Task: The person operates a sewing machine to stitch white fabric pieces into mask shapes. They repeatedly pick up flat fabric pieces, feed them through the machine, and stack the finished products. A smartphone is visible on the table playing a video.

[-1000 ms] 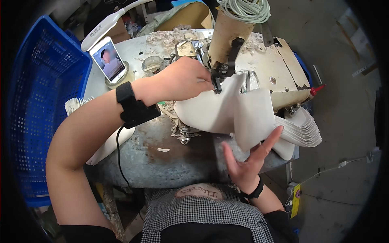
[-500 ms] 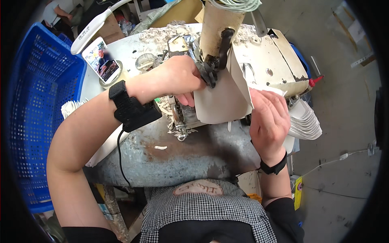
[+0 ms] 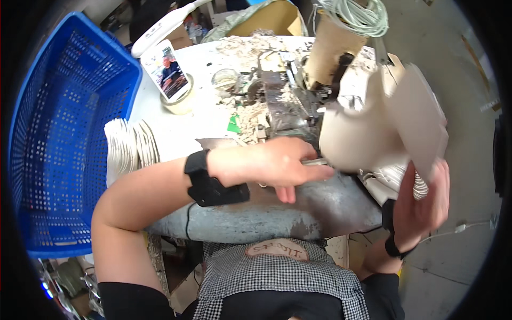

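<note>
My right hand (image 3: 426, 194), at the right edge of the worktable, is closed on the lower edge of an off-white sheet piece (image 3: 357, 136). The piece is curved, leather-like, folded over on itself and smeared by motion. My left hand (image 3: 282, 162) is over the table's near part, its thumb and forefinger pinched on a small metal tool (image 3: 316, 161), too blurred to name. The tool's tip is close to the piece's left edge. Behind stands a machine (image 3: 333, 50) with a cream column; the raised piece partly hides its right side.
Left of the table stands a blue plastic basket (image 3: 58, 138). Stacked white pieces (image 3: 128, 146) lie beside it; more striped-looking pieces (image 3: 392, 178) sit under my right hand. A phone (image 3: 166, 72) leans on a round holder, and pale scraps (image 3: 250, 120) litter the table around the machine.
The off-white piece has come away from the machine's column and swung right with my right hand. My left hand has moved down, nearer to me. The view has shifted.
</note>
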### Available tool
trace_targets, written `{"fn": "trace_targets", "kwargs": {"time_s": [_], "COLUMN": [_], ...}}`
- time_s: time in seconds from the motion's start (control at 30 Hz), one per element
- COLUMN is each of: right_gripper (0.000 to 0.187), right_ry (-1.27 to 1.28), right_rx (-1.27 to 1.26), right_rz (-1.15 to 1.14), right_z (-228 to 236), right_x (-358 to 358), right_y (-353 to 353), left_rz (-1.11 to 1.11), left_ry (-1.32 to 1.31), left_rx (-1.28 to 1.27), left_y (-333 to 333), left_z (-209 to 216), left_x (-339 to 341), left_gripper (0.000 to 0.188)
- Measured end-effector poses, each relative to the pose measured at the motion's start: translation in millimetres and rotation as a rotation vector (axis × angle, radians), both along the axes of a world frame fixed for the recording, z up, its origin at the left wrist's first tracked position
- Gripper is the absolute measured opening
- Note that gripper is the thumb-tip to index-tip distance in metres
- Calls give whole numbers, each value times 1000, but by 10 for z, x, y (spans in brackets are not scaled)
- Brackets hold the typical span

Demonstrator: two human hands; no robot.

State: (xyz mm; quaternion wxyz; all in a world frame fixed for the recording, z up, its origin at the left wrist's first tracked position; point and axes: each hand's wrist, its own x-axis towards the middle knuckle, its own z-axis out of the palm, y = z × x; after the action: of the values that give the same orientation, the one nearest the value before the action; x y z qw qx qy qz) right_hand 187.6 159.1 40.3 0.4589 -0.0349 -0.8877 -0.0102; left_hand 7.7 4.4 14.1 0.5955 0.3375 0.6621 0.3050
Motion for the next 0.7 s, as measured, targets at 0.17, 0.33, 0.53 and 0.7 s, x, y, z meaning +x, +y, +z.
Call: {"fn": "trace_targets", "kwargs": {"time_s": [0.17,0.33,0.53,0.7], "right_gripper": [19,30,23,16], "right_ry": [27,-426,-197,-219], "right_rx": [-271,-618,-621,-724], "right_rz": [-150,-63,213,221], "right_z": [-209,-256,-564,-596], "right_x": [479,737,553,434], "right_y": [-355,-598,-708,-789], "left_rz": [190,223,246,265], "left_ry": [-253,22,204,358], "left_rx": [241,199,166,183], "left_y": [-145,-302,-335,-367], "left_z": [-141,-66,-118,-125], "left_x": [34,-134,-273,-310], "left_gripper": [42,31,27,30]}}
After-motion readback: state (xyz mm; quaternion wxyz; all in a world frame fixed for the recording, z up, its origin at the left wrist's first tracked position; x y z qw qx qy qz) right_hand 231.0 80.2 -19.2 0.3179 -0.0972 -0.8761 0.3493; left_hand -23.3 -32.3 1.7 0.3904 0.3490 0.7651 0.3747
